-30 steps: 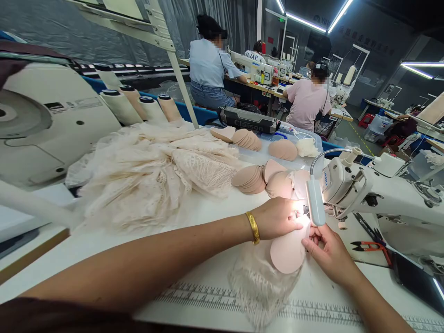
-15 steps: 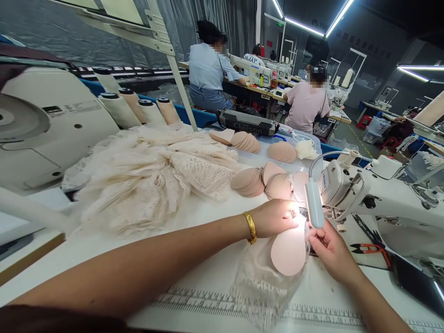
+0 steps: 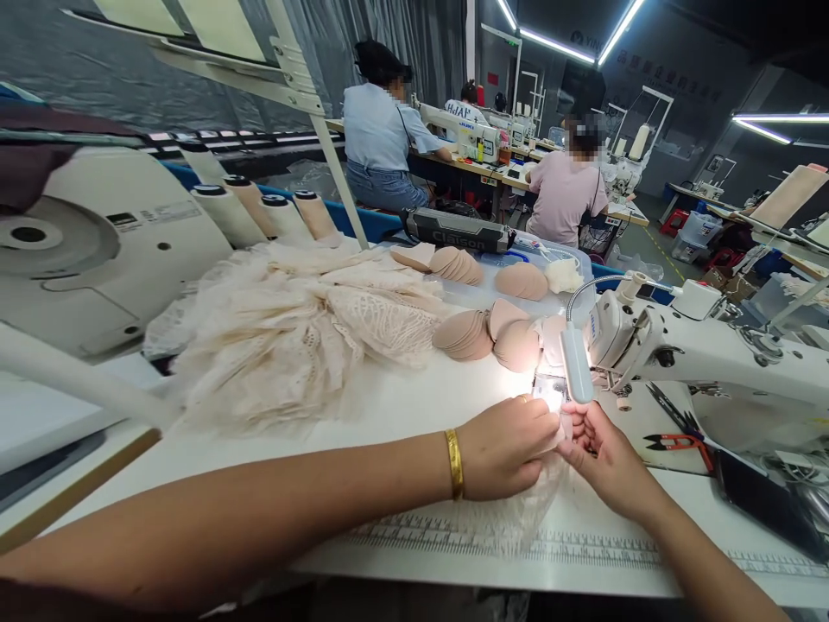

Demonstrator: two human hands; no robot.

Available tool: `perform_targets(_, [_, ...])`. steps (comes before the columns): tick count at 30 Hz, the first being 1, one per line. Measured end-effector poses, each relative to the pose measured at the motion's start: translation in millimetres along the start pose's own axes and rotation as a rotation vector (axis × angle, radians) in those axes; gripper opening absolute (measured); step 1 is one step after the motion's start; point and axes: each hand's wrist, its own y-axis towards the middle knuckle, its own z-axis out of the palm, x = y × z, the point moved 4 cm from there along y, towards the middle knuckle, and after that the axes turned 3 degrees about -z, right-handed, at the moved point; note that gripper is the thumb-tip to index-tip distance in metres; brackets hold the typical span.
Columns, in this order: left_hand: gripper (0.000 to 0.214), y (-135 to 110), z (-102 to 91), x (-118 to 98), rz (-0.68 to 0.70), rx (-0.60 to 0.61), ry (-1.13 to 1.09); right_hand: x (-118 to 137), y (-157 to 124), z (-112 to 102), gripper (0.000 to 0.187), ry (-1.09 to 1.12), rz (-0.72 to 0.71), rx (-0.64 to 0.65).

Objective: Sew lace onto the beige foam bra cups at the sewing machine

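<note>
Close to the sewing machine, my left hand, with a gold bracelet at the wrist, is closed on sheer lace fabric. The fabric hangs below the hand over the white table. Facing it, my right hand pinches the edge of the same fabric between thumb and fingers, almost touching the left fingertips. A lit lamp shines just above both hands. The pale oval pad seen earlier is hidden, probably behind my left hand.
Stacks of beige pads lie beyond my hands. A heap of cream lace covers the table's left side. Orange-handled snips and a dark phone-like slab lie at the right. A printed ruler runs along the front edge. Co-workers sit farther back.
My left hand has come down toward me and turned over the fabric, and the pale pad has gone from view. My right hand has stayed nearly in place, still pinching.
</note>
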Motion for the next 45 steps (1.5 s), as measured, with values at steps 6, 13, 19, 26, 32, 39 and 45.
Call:
perform_targets(6, [0.017,-3.2,3.3,-0.3,-0.056,-0.114,-0.34,2.8,-19.3,30.9,0.047,0.016,-0.005,-0.081])
perform_targets(13, [0.029,-12.8,4.8,14.8,-0.331,-0.067,-0.947,0.2,-43.8,-37.0,0.026,-0.429,-0.166,-0.293])
perform_targets(19, [0.022,-12.9,-0.8,17.3,-0.445,-0.124,-0.953,-51.2,-78.5,-114.8,0.031,-1.219,-0.141,-0.403])
perform_targets(26, [0.022,-15.1,-1.9,15.1,-0.45,-0.177,-0.981,-62.3,-71.4,-96.9,0.03,-1.164,-0.206,-0.355])
perform_targets(32, [0.023,-14.4,3.1,18.4,-0.452,-0.171,-1.107,-62.8,-82.3,-112.6,0.03,-0.943,-0.198,-0.289])
perform_targets(39, [0.021,-14.8,2.4,18.2,-0.497,-0.2,-1.167,-17.9,-76.2,-68.5,0.025,-0.77,-0.145,-0.494])
perform_targets(45, [0.022,-14.7,5.5,16.4,-0.511,-0.215,-1.122,44.7,-51.5,22.2,0.021,-0.392,-0.191,-0.372])
